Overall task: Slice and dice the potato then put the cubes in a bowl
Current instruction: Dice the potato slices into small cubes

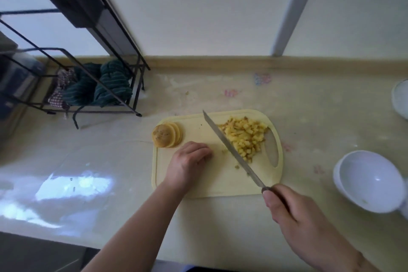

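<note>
**Dicing half done, bowl waiting empty**

A person's right hand [293, 212] gripped the knife [234, 150] by its handle, the blade angled across the cutting board [212, 185] against a heap of potato cubes [245, 137]. The left hand [189, 161] rested on the board with fingers curled under; whether it held anything could not be told. A stack of potato slices [166, 135] lay at the board's far left corner, just beyond the left hand. The white bowl [371, 181] stood on the bench [309, 106] to the right, well apart from the board. The remaining slices would best be cut with fingertips tucked and the cubes swept clear first.
</note>
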`<control>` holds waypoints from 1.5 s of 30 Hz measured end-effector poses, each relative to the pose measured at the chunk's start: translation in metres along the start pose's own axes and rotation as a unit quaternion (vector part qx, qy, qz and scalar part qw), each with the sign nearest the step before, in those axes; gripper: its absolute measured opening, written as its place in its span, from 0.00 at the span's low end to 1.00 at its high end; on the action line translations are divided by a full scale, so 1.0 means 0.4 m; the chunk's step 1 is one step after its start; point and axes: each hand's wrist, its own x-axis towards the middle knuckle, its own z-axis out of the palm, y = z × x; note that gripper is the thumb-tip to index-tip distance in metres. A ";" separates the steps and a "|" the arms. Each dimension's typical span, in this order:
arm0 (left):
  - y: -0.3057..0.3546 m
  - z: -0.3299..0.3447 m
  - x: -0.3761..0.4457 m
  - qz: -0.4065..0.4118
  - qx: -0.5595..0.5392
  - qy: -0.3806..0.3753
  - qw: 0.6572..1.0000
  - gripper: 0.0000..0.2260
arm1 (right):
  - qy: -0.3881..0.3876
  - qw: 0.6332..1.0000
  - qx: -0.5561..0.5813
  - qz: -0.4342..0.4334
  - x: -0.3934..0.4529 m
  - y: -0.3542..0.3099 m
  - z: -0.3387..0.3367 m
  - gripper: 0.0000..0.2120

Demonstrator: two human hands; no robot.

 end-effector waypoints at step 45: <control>0.107 -0.095 0.098 -0.206 -0.018 -0.076 0.975 0.03 | 0.100 0.798 -0.546 -0.235 0.007 0.052 -0.136 0.22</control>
